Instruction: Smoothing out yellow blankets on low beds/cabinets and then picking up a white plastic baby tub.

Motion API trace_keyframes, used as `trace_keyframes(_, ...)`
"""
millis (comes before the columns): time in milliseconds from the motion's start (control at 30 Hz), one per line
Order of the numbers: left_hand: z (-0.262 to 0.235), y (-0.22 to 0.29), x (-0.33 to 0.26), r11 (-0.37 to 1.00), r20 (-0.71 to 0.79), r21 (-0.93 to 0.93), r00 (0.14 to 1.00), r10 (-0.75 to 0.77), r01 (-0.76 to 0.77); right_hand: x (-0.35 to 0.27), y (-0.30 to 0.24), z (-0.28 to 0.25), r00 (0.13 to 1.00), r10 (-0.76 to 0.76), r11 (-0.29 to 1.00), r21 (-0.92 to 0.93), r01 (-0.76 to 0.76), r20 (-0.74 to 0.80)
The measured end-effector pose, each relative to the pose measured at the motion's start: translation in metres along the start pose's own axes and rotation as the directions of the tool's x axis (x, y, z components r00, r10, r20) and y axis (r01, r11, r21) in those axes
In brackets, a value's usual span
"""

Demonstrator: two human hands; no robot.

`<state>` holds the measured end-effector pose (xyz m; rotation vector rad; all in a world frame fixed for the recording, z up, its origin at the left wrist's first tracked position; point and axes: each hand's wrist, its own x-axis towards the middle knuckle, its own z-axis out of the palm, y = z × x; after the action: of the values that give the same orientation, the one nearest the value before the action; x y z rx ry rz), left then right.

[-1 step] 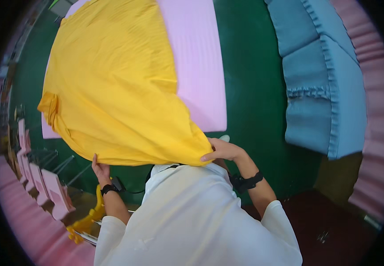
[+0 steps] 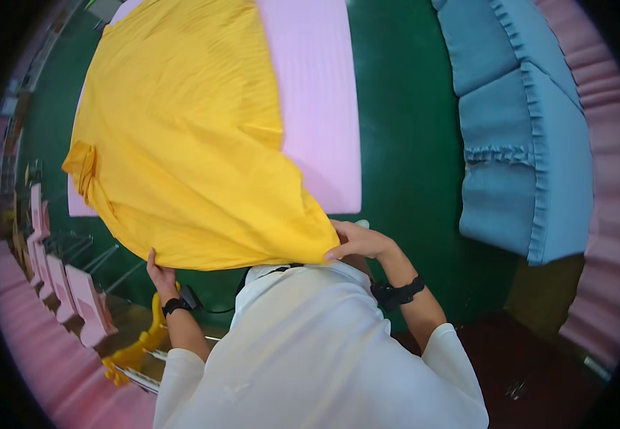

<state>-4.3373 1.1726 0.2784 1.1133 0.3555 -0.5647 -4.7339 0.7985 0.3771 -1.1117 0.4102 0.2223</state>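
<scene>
A large yellow sheet (image 2: 188, 136) is spread over a pink mattress (image 2: 317, 107), with a bare strip of the mattress showing along the right side. The sheet's near edge hangs off toward my body, lifted between my hands. My left hand (image 2: 160, 273) grips that edge at the left, thumb up against the cloth. At the right corner my right hand (image 2: 356, 241) pinches the cloth, thumb on top and fingers partly hidden. A bunched fold of the sheet sticks out past the mattress's left side. Soft wrinkles run across the cloth.
Green floor (image 2: 410, 121) surrounds the mattress. On the right stands a blue ruffled, covered piece of furniture (image 2: 499, 186) before a pink curtain (image 2: 614, 143). Pink chair-like pieces (image 2: 84, 304) with metal legs and a yellow curved object (image 2: 134, 350) are at the lower left.
</scene>
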Motion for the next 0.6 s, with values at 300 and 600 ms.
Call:
trace_keyframes(300,0.035,-0.019,-0.151,0.989,0.037,0.051,0.989,-0.140,0.139,-0.039,-0.016,-0.082,0.993,0.058,0.998,0.001,-0.058,0.106)
trace_keyframes(600,0.141,0.037,-0.148,0.877,-0.223,0.075,0.849,0.479,-0.474,-0.050,-0.012,-0.170,0.993,0.068,0.971,-0.235,-0.043,0.096)
